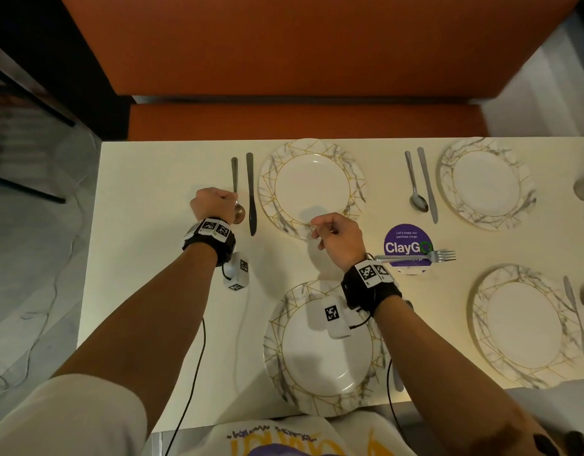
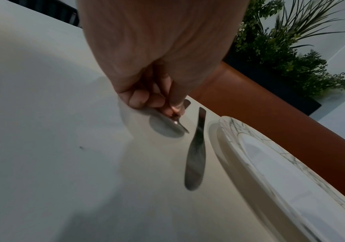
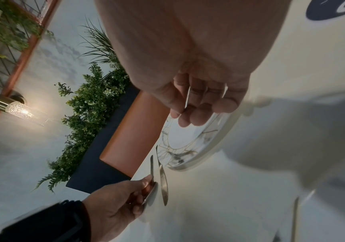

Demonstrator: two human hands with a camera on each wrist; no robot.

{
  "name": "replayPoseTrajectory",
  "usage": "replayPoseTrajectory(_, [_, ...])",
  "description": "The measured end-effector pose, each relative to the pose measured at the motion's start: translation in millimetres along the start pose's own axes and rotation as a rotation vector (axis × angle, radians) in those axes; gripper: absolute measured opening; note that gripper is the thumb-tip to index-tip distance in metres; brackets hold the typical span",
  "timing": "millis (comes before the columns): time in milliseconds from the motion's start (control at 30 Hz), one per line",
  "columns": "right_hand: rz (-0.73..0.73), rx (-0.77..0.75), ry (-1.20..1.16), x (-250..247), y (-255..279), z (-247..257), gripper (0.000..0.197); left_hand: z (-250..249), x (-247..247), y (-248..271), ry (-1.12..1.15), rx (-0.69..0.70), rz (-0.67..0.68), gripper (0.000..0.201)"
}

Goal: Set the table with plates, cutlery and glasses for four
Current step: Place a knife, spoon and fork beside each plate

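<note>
Left hand (image 1: pixel 211 205) pinches spoon (image 1: pixel 235 189) neck, bowl on table (image 1: pixel 145 199) beside knife (image 1: pixel 250 192) left of far plate (image 1: pixel 312 189); right hand (image 1: pixel 338 240) loosely curled, empty, over plate rim; cutlery step, next likely letting go and fetching fork (image 1: pixel 415 256)

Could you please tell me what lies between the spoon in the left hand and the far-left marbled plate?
A dark table knife lies between the metal spoon and that plate, seen in the head view.

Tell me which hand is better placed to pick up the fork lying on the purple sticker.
Probably the right hand: it holds nothing and is nearer to the fork. The left hand is farther away, pinching a spoon.
</note>
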State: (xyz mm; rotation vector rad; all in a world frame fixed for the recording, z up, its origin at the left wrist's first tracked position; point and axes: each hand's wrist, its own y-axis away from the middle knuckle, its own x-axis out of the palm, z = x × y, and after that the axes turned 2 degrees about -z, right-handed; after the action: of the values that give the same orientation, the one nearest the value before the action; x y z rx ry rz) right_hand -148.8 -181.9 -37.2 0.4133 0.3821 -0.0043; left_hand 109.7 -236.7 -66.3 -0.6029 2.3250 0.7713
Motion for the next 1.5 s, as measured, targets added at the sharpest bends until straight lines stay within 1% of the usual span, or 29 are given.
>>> replayPoseTrajectory(100, [-0.008, -0.002, 0.003, -2.5, -0.7, -0.8, 0.025, 0.9, -2.2, 1.6, 0.026, 0.001, -0.014, 0.018])
replayPoseTrajectory(200, [-0.016, -0.007, 0.005, -6.0, -1.7, -0.4, 0.024, -1.1, -8.4, 5.9, 0.071, 0.022, -0.057, 0.015])
replayPoseTrajectory(333, [-0.039, -0.022, 0.008, -17.1, -1.6, -1.9, 0.023, -12.7, -11.6, 17.4, 0.093, 0.133, -0.095, 0.016])
replayPoseTrajectory(400, [-0.065, -0.033, -0.006, -26.0, -0.5, -3.5, 0.022, -23.3, -7.5, 29.4, 0.099, 0.178, -0.082, 0.018])
replayPoseTrajectory(500, [-0.116, -0.041, 0.007, -45.1, 1.4, -8.7, 0.02, -41.9, 8.6, 56.5, 0.105, 0.286, -0.06, 0.019])
replayPoseTrajectory(667, [-0.212, -0.026, 0.102, -97.3, 6.2, -29.0, 0.019, -71.8, 57.8, 116.1, 0.11, 0.369, 0.075, 0.018])
replayPoseTrajectory(800, [-0.286, 0.008, 0.251, -149.1, 9.3, -49.7, 0.02, -88.3, 107.7, 162.5, 0.069, 0.418, 0.219, 0.013])
replayPoseTrajectory(967, [-0.318, 0.066, 0.332, -206.1, 1.8, -77.8, 0.018, -100.9, 166.1, 206.3, -0.002, 0.436, 0.397, 0.009])
replayPoseTrajectory(1000, [-0.326, 0.083, 0.375, -216.0, -0.6, -83.1, 0.02, -102.6, 176.5, 212.8, -0.021, 0.435, 0.432, 0.008])
replayPoseTrajectory(1100, [-0.279, 0.187, 0.537, -240.2, -7.6, -96.1, 0.039, -105.3, 202.5, 229.8, -0.105, 0.429, 0.507, 0.01])
replayPoseTrajectory(1167, [-0.21, 0.244, 0.588, -251.3, -12.7, -101.8, 0.046, -106.0, 216.2, 239.7, -0.169, 0.447, 0.512, 0.015])
replayPoseTrajectory(1233, [-0.156, 0.263, 0.585, -258.4, -18.2, -106.1, 0.041, -105.2, 226.6, 248.1, -0.259, 0.489, 0.487, 0.017])
replayPoseTrajectory(1300, [-0.11, 0.242, 0.555, -262.2, -20.9, -108.0, 0.029, -104.6, 233.2, 254.6, -0.359, 0.535, 0.452, 0.019])
replayPoseTrajectory(1367, [-0.073, 0.213, 0.56, -264.1, -22.1, -108.9, 0.021, -105.4, 236.9, 258.7, -0.411, 0.548, 0.407, 0.017])
replayPoseTrajectory(1500, [-0.03, 0.206, 0.55, -267.3, -27.6, -109.5, 0.022, -108.5, 238.6, 263.4, -0.446, 0.557, 0.376, 0.012])
